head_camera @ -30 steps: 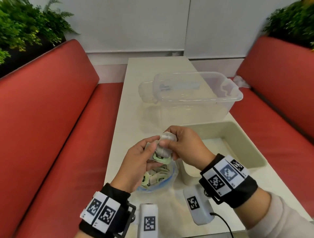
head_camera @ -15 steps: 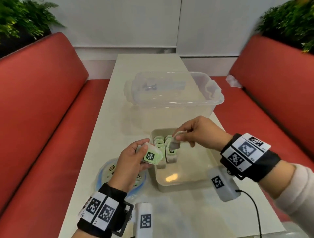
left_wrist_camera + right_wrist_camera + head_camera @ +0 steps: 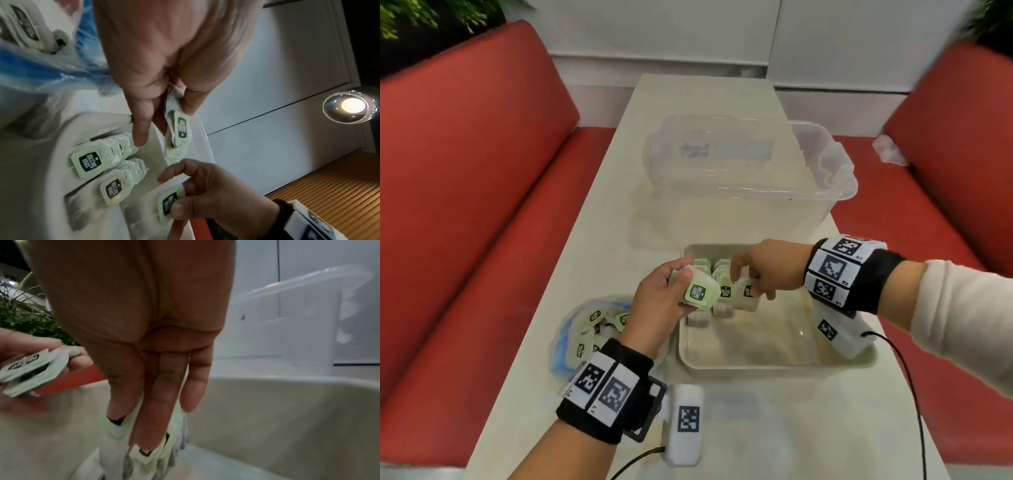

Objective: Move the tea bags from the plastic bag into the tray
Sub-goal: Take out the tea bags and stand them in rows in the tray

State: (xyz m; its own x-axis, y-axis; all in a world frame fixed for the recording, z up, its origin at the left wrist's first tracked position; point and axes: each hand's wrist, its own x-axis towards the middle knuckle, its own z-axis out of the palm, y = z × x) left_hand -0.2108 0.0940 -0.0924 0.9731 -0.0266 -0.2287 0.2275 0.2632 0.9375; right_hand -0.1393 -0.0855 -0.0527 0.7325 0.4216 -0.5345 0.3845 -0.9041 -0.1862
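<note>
right hand [image 3: 763, 270]: over the tray's [image 3: 774, 365] far-left corner, fingers pointing down, fingertips pinching the label of one tea bag [image 3: 747, 295] and standing it at the end of the rows; half a second ago it held that bag higher above the tray, so it has come down.
left hand [image 3: 666, 298]: just left of the tray's rim, thumb and fingers curled round a small stack of bags [image 3: 697, 291], green label up; it sits much where it did half a second ago.
rows [image 3: 717, 279]: bags stand upright in the tray's far-left corner, labels toward the person; most of the tray floor is bare.
plastic bag [image 3: 592, 329]: on the table left of the tray, under the left wrist, many bags inside it.
change: a second ago both hands were together above the plastic bag; now they work at the tray.
meaning: one more bag is about placed; the left hand's stack feeds the next placements, and much of the task is left.
bin [image 3: 750, 164]: clear, beyond the tray.
</note>
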